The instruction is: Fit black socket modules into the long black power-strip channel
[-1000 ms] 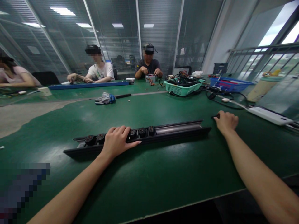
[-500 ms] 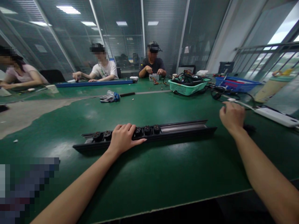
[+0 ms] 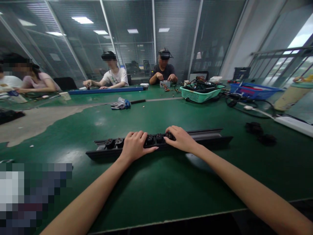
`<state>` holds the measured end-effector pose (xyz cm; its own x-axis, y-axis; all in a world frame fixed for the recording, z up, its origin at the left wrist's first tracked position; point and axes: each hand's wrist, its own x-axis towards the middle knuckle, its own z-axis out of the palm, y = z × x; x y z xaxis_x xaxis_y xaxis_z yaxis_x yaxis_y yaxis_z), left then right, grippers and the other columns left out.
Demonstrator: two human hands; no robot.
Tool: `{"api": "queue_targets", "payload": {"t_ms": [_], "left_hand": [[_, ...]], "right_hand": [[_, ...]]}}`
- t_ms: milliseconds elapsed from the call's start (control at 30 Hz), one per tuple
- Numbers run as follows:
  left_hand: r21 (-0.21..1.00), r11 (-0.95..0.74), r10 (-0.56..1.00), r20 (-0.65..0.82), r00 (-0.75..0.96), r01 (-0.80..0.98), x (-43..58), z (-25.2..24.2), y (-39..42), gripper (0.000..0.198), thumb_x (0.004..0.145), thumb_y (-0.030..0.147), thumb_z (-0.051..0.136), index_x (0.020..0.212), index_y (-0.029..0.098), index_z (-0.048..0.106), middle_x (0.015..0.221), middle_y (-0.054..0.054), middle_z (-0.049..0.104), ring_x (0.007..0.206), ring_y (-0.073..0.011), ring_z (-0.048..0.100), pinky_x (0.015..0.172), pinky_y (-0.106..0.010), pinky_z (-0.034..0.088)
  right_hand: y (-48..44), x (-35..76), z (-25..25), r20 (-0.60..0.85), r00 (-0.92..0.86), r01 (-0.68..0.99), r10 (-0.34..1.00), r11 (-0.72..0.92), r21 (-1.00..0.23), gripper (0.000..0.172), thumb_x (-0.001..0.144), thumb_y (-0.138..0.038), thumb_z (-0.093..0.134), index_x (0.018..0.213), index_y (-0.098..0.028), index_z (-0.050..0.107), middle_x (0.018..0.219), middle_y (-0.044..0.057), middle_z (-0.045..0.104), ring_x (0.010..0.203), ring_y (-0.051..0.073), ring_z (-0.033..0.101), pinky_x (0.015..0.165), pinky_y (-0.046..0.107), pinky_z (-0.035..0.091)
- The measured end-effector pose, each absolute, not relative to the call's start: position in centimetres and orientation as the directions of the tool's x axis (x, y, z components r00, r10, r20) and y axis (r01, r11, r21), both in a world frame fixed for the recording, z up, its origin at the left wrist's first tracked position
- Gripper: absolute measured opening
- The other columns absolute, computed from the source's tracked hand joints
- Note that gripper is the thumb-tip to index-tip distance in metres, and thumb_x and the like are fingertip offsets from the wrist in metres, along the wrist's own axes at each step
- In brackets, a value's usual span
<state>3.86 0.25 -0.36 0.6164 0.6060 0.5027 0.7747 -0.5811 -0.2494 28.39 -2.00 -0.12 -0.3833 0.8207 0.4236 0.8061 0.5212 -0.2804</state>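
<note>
A long black channel (image 3: 207, 140) lies across the green table in front of me, with a smooth grey inside. Several round black socket modules (image 3: 119, 142) stand in a row along its left and middle part. My left hand (image 3: 135, 143) is wrapped over the channel, fingers across the top and thumb along the near wall; it hides part of the row. Farther right, my right hand (image 3: 180, 138) closes its thumb and fingers around the rightmost socket module (image 3: 169, 135), which sits in the channel.
Loose dark pieces (image 3: 254, 128) lie on the right. Farther back are a green basket (image 3: 199, 96) of cables, a blue basket (image 3: 255, 91), a white power strip (image 3: 294, 125) and grey-blue gloves (image 3: 121, 103). Co-workers sit across the table. A pixelated patch covers the lower left.
My right hand has come left from beside the loose dark pieces to the rightmost socket module. My left hand stays on the channel. The view has shifted slightly.
</note>
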Motion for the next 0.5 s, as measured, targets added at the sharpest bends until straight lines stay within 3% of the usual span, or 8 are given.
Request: {"api": "queue_targets", "payload": {"t_ms": [233,500], "left_hand": [[-0.222,-0.591,0.622,0.486,0.614,0.775,3.95,-0.36,0.20,0.065,0.081,0.078,0.042,0.095,0.018,0.064,0.088,-0.011,0.066,0.082,-0.0263,0.062,0.080,-0.040,0.040],[-0.228,-0.587,0.638,0.461,0.617,0.777,3.96,-0.29,0.22,0.069,0.081,0.079,0.039,0.099,0.017,0.063,0.092,-0.011,0.066,0.084,-0.0270,0.062,0.081,-0.040,0.041]], "right_hand": [[-1.94,28.57,-1.36,0.449,-0.326,0.768,0.832,0.510,-0.388,0.024,0.091,-0.043,0.051,0.096,-0.020,0.052,0.093,0.007,0.063,0.087,0.021,0.057,0.081,0.036,0.042],[-2.02,29.23,-1.29,0.458,-0.296,0.794,0.838,0.483,-0.370,0.019,0.090,-0.039,0.051,0.093,-0.020,0.052,0.091,0.007,0.062,0.086,0.022,0.056,0.079,0.036,0.040]]}}
